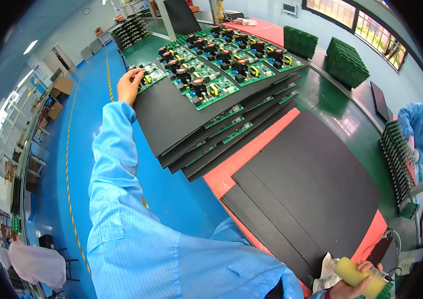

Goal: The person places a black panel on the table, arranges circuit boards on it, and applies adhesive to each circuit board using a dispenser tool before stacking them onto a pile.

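Note:
My left hand (129, 85) reaches out to the near left corner of a black sheet (171, 122) on top of a stack. Its fingers are pinched at the edge of a green circuit board (152, 75) carrying several parts. Rows of similar populated circuit boards (211, 89) lie beside it on the same sheet. At the bottom right, my right hand (356, 288) is wrapped round a yellow glue syringe (352, 271), a thick cylinder with a clear end and a dark thin tube. Part of that hand is cut off by the frame's edge.
More black sheets (311, 174) lie on a red-topped bench (221, 184) in front of me. Green board stacks (346, 62) stand on the green table (316, 94) behind. A co-worker in a blue sleeve (415, 119) works at the right. Blue floor (92, 124) runs along the left.

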Demonstrator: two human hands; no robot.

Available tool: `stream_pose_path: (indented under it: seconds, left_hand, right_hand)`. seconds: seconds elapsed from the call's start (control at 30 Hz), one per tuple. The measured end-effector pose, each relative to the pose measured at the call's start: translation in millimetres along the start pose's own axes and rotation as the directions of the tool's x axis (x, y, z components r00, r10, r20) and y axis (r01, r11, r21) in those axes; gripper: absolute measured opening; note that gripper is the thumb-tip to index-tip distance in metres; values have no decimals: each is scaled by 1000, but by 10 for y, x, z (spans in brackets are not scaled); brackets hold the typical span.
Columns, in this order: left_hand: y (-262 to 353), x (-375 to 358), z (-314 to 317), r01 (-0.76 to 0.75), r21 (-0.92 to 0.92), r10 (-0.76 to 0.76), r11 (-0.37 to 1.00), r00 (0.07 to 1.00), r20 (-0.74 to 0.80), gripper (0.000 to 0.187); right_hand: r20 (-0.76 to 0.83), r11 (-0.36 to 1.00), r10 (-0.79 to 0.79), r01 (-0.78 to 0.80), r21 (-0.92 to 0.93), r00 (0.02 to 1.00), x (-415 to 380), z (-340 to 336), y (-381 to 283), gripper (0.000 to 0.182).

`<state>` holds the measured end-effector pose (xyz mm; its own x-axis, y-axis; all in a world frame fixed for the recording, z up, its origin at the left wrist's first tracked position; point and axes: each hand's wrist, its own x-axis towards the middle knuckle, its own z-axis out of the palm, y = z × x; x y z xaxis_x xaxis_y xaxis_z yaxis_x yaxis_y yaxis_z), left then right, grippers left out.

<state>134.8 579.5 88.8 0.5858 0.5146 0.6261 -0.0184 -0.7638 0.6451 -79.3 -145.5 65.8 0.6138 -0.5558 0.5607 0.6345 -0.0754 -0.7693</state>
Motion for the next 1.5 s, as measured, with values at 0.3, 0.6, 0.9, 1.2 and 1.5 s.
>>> stream_pose_path:
  seconds: [0.3,0.6,0.9,1.2,1.5]
  left_hand:
    - [-864,630,-30,-56,36,43,998,950,308,34]
    - [299,117,-310,-276,233,269,933,961,59,47]
    - [3634,-3869,1260,0,-769,727,640,325,605,22]
    - [4222,-4989,2441,453,-555,681,697,-177,711,16]
    - [4338,-4898,2205,758,-182,660,627,-392,642,24]
  right_hand:
    - [43,988,61,-67,139,997,-7,-731,165,56]
    - [-19,990,-111,109,-93,994,148,-847,33,54]
    - [0,994,-102,102,-33,995,156,-983,-36,55]
    - [17,996,-33,35,-82,999,-64,-1080,45,58]
    - [35,989,-26,20,144,999,39,-1096,234,54]
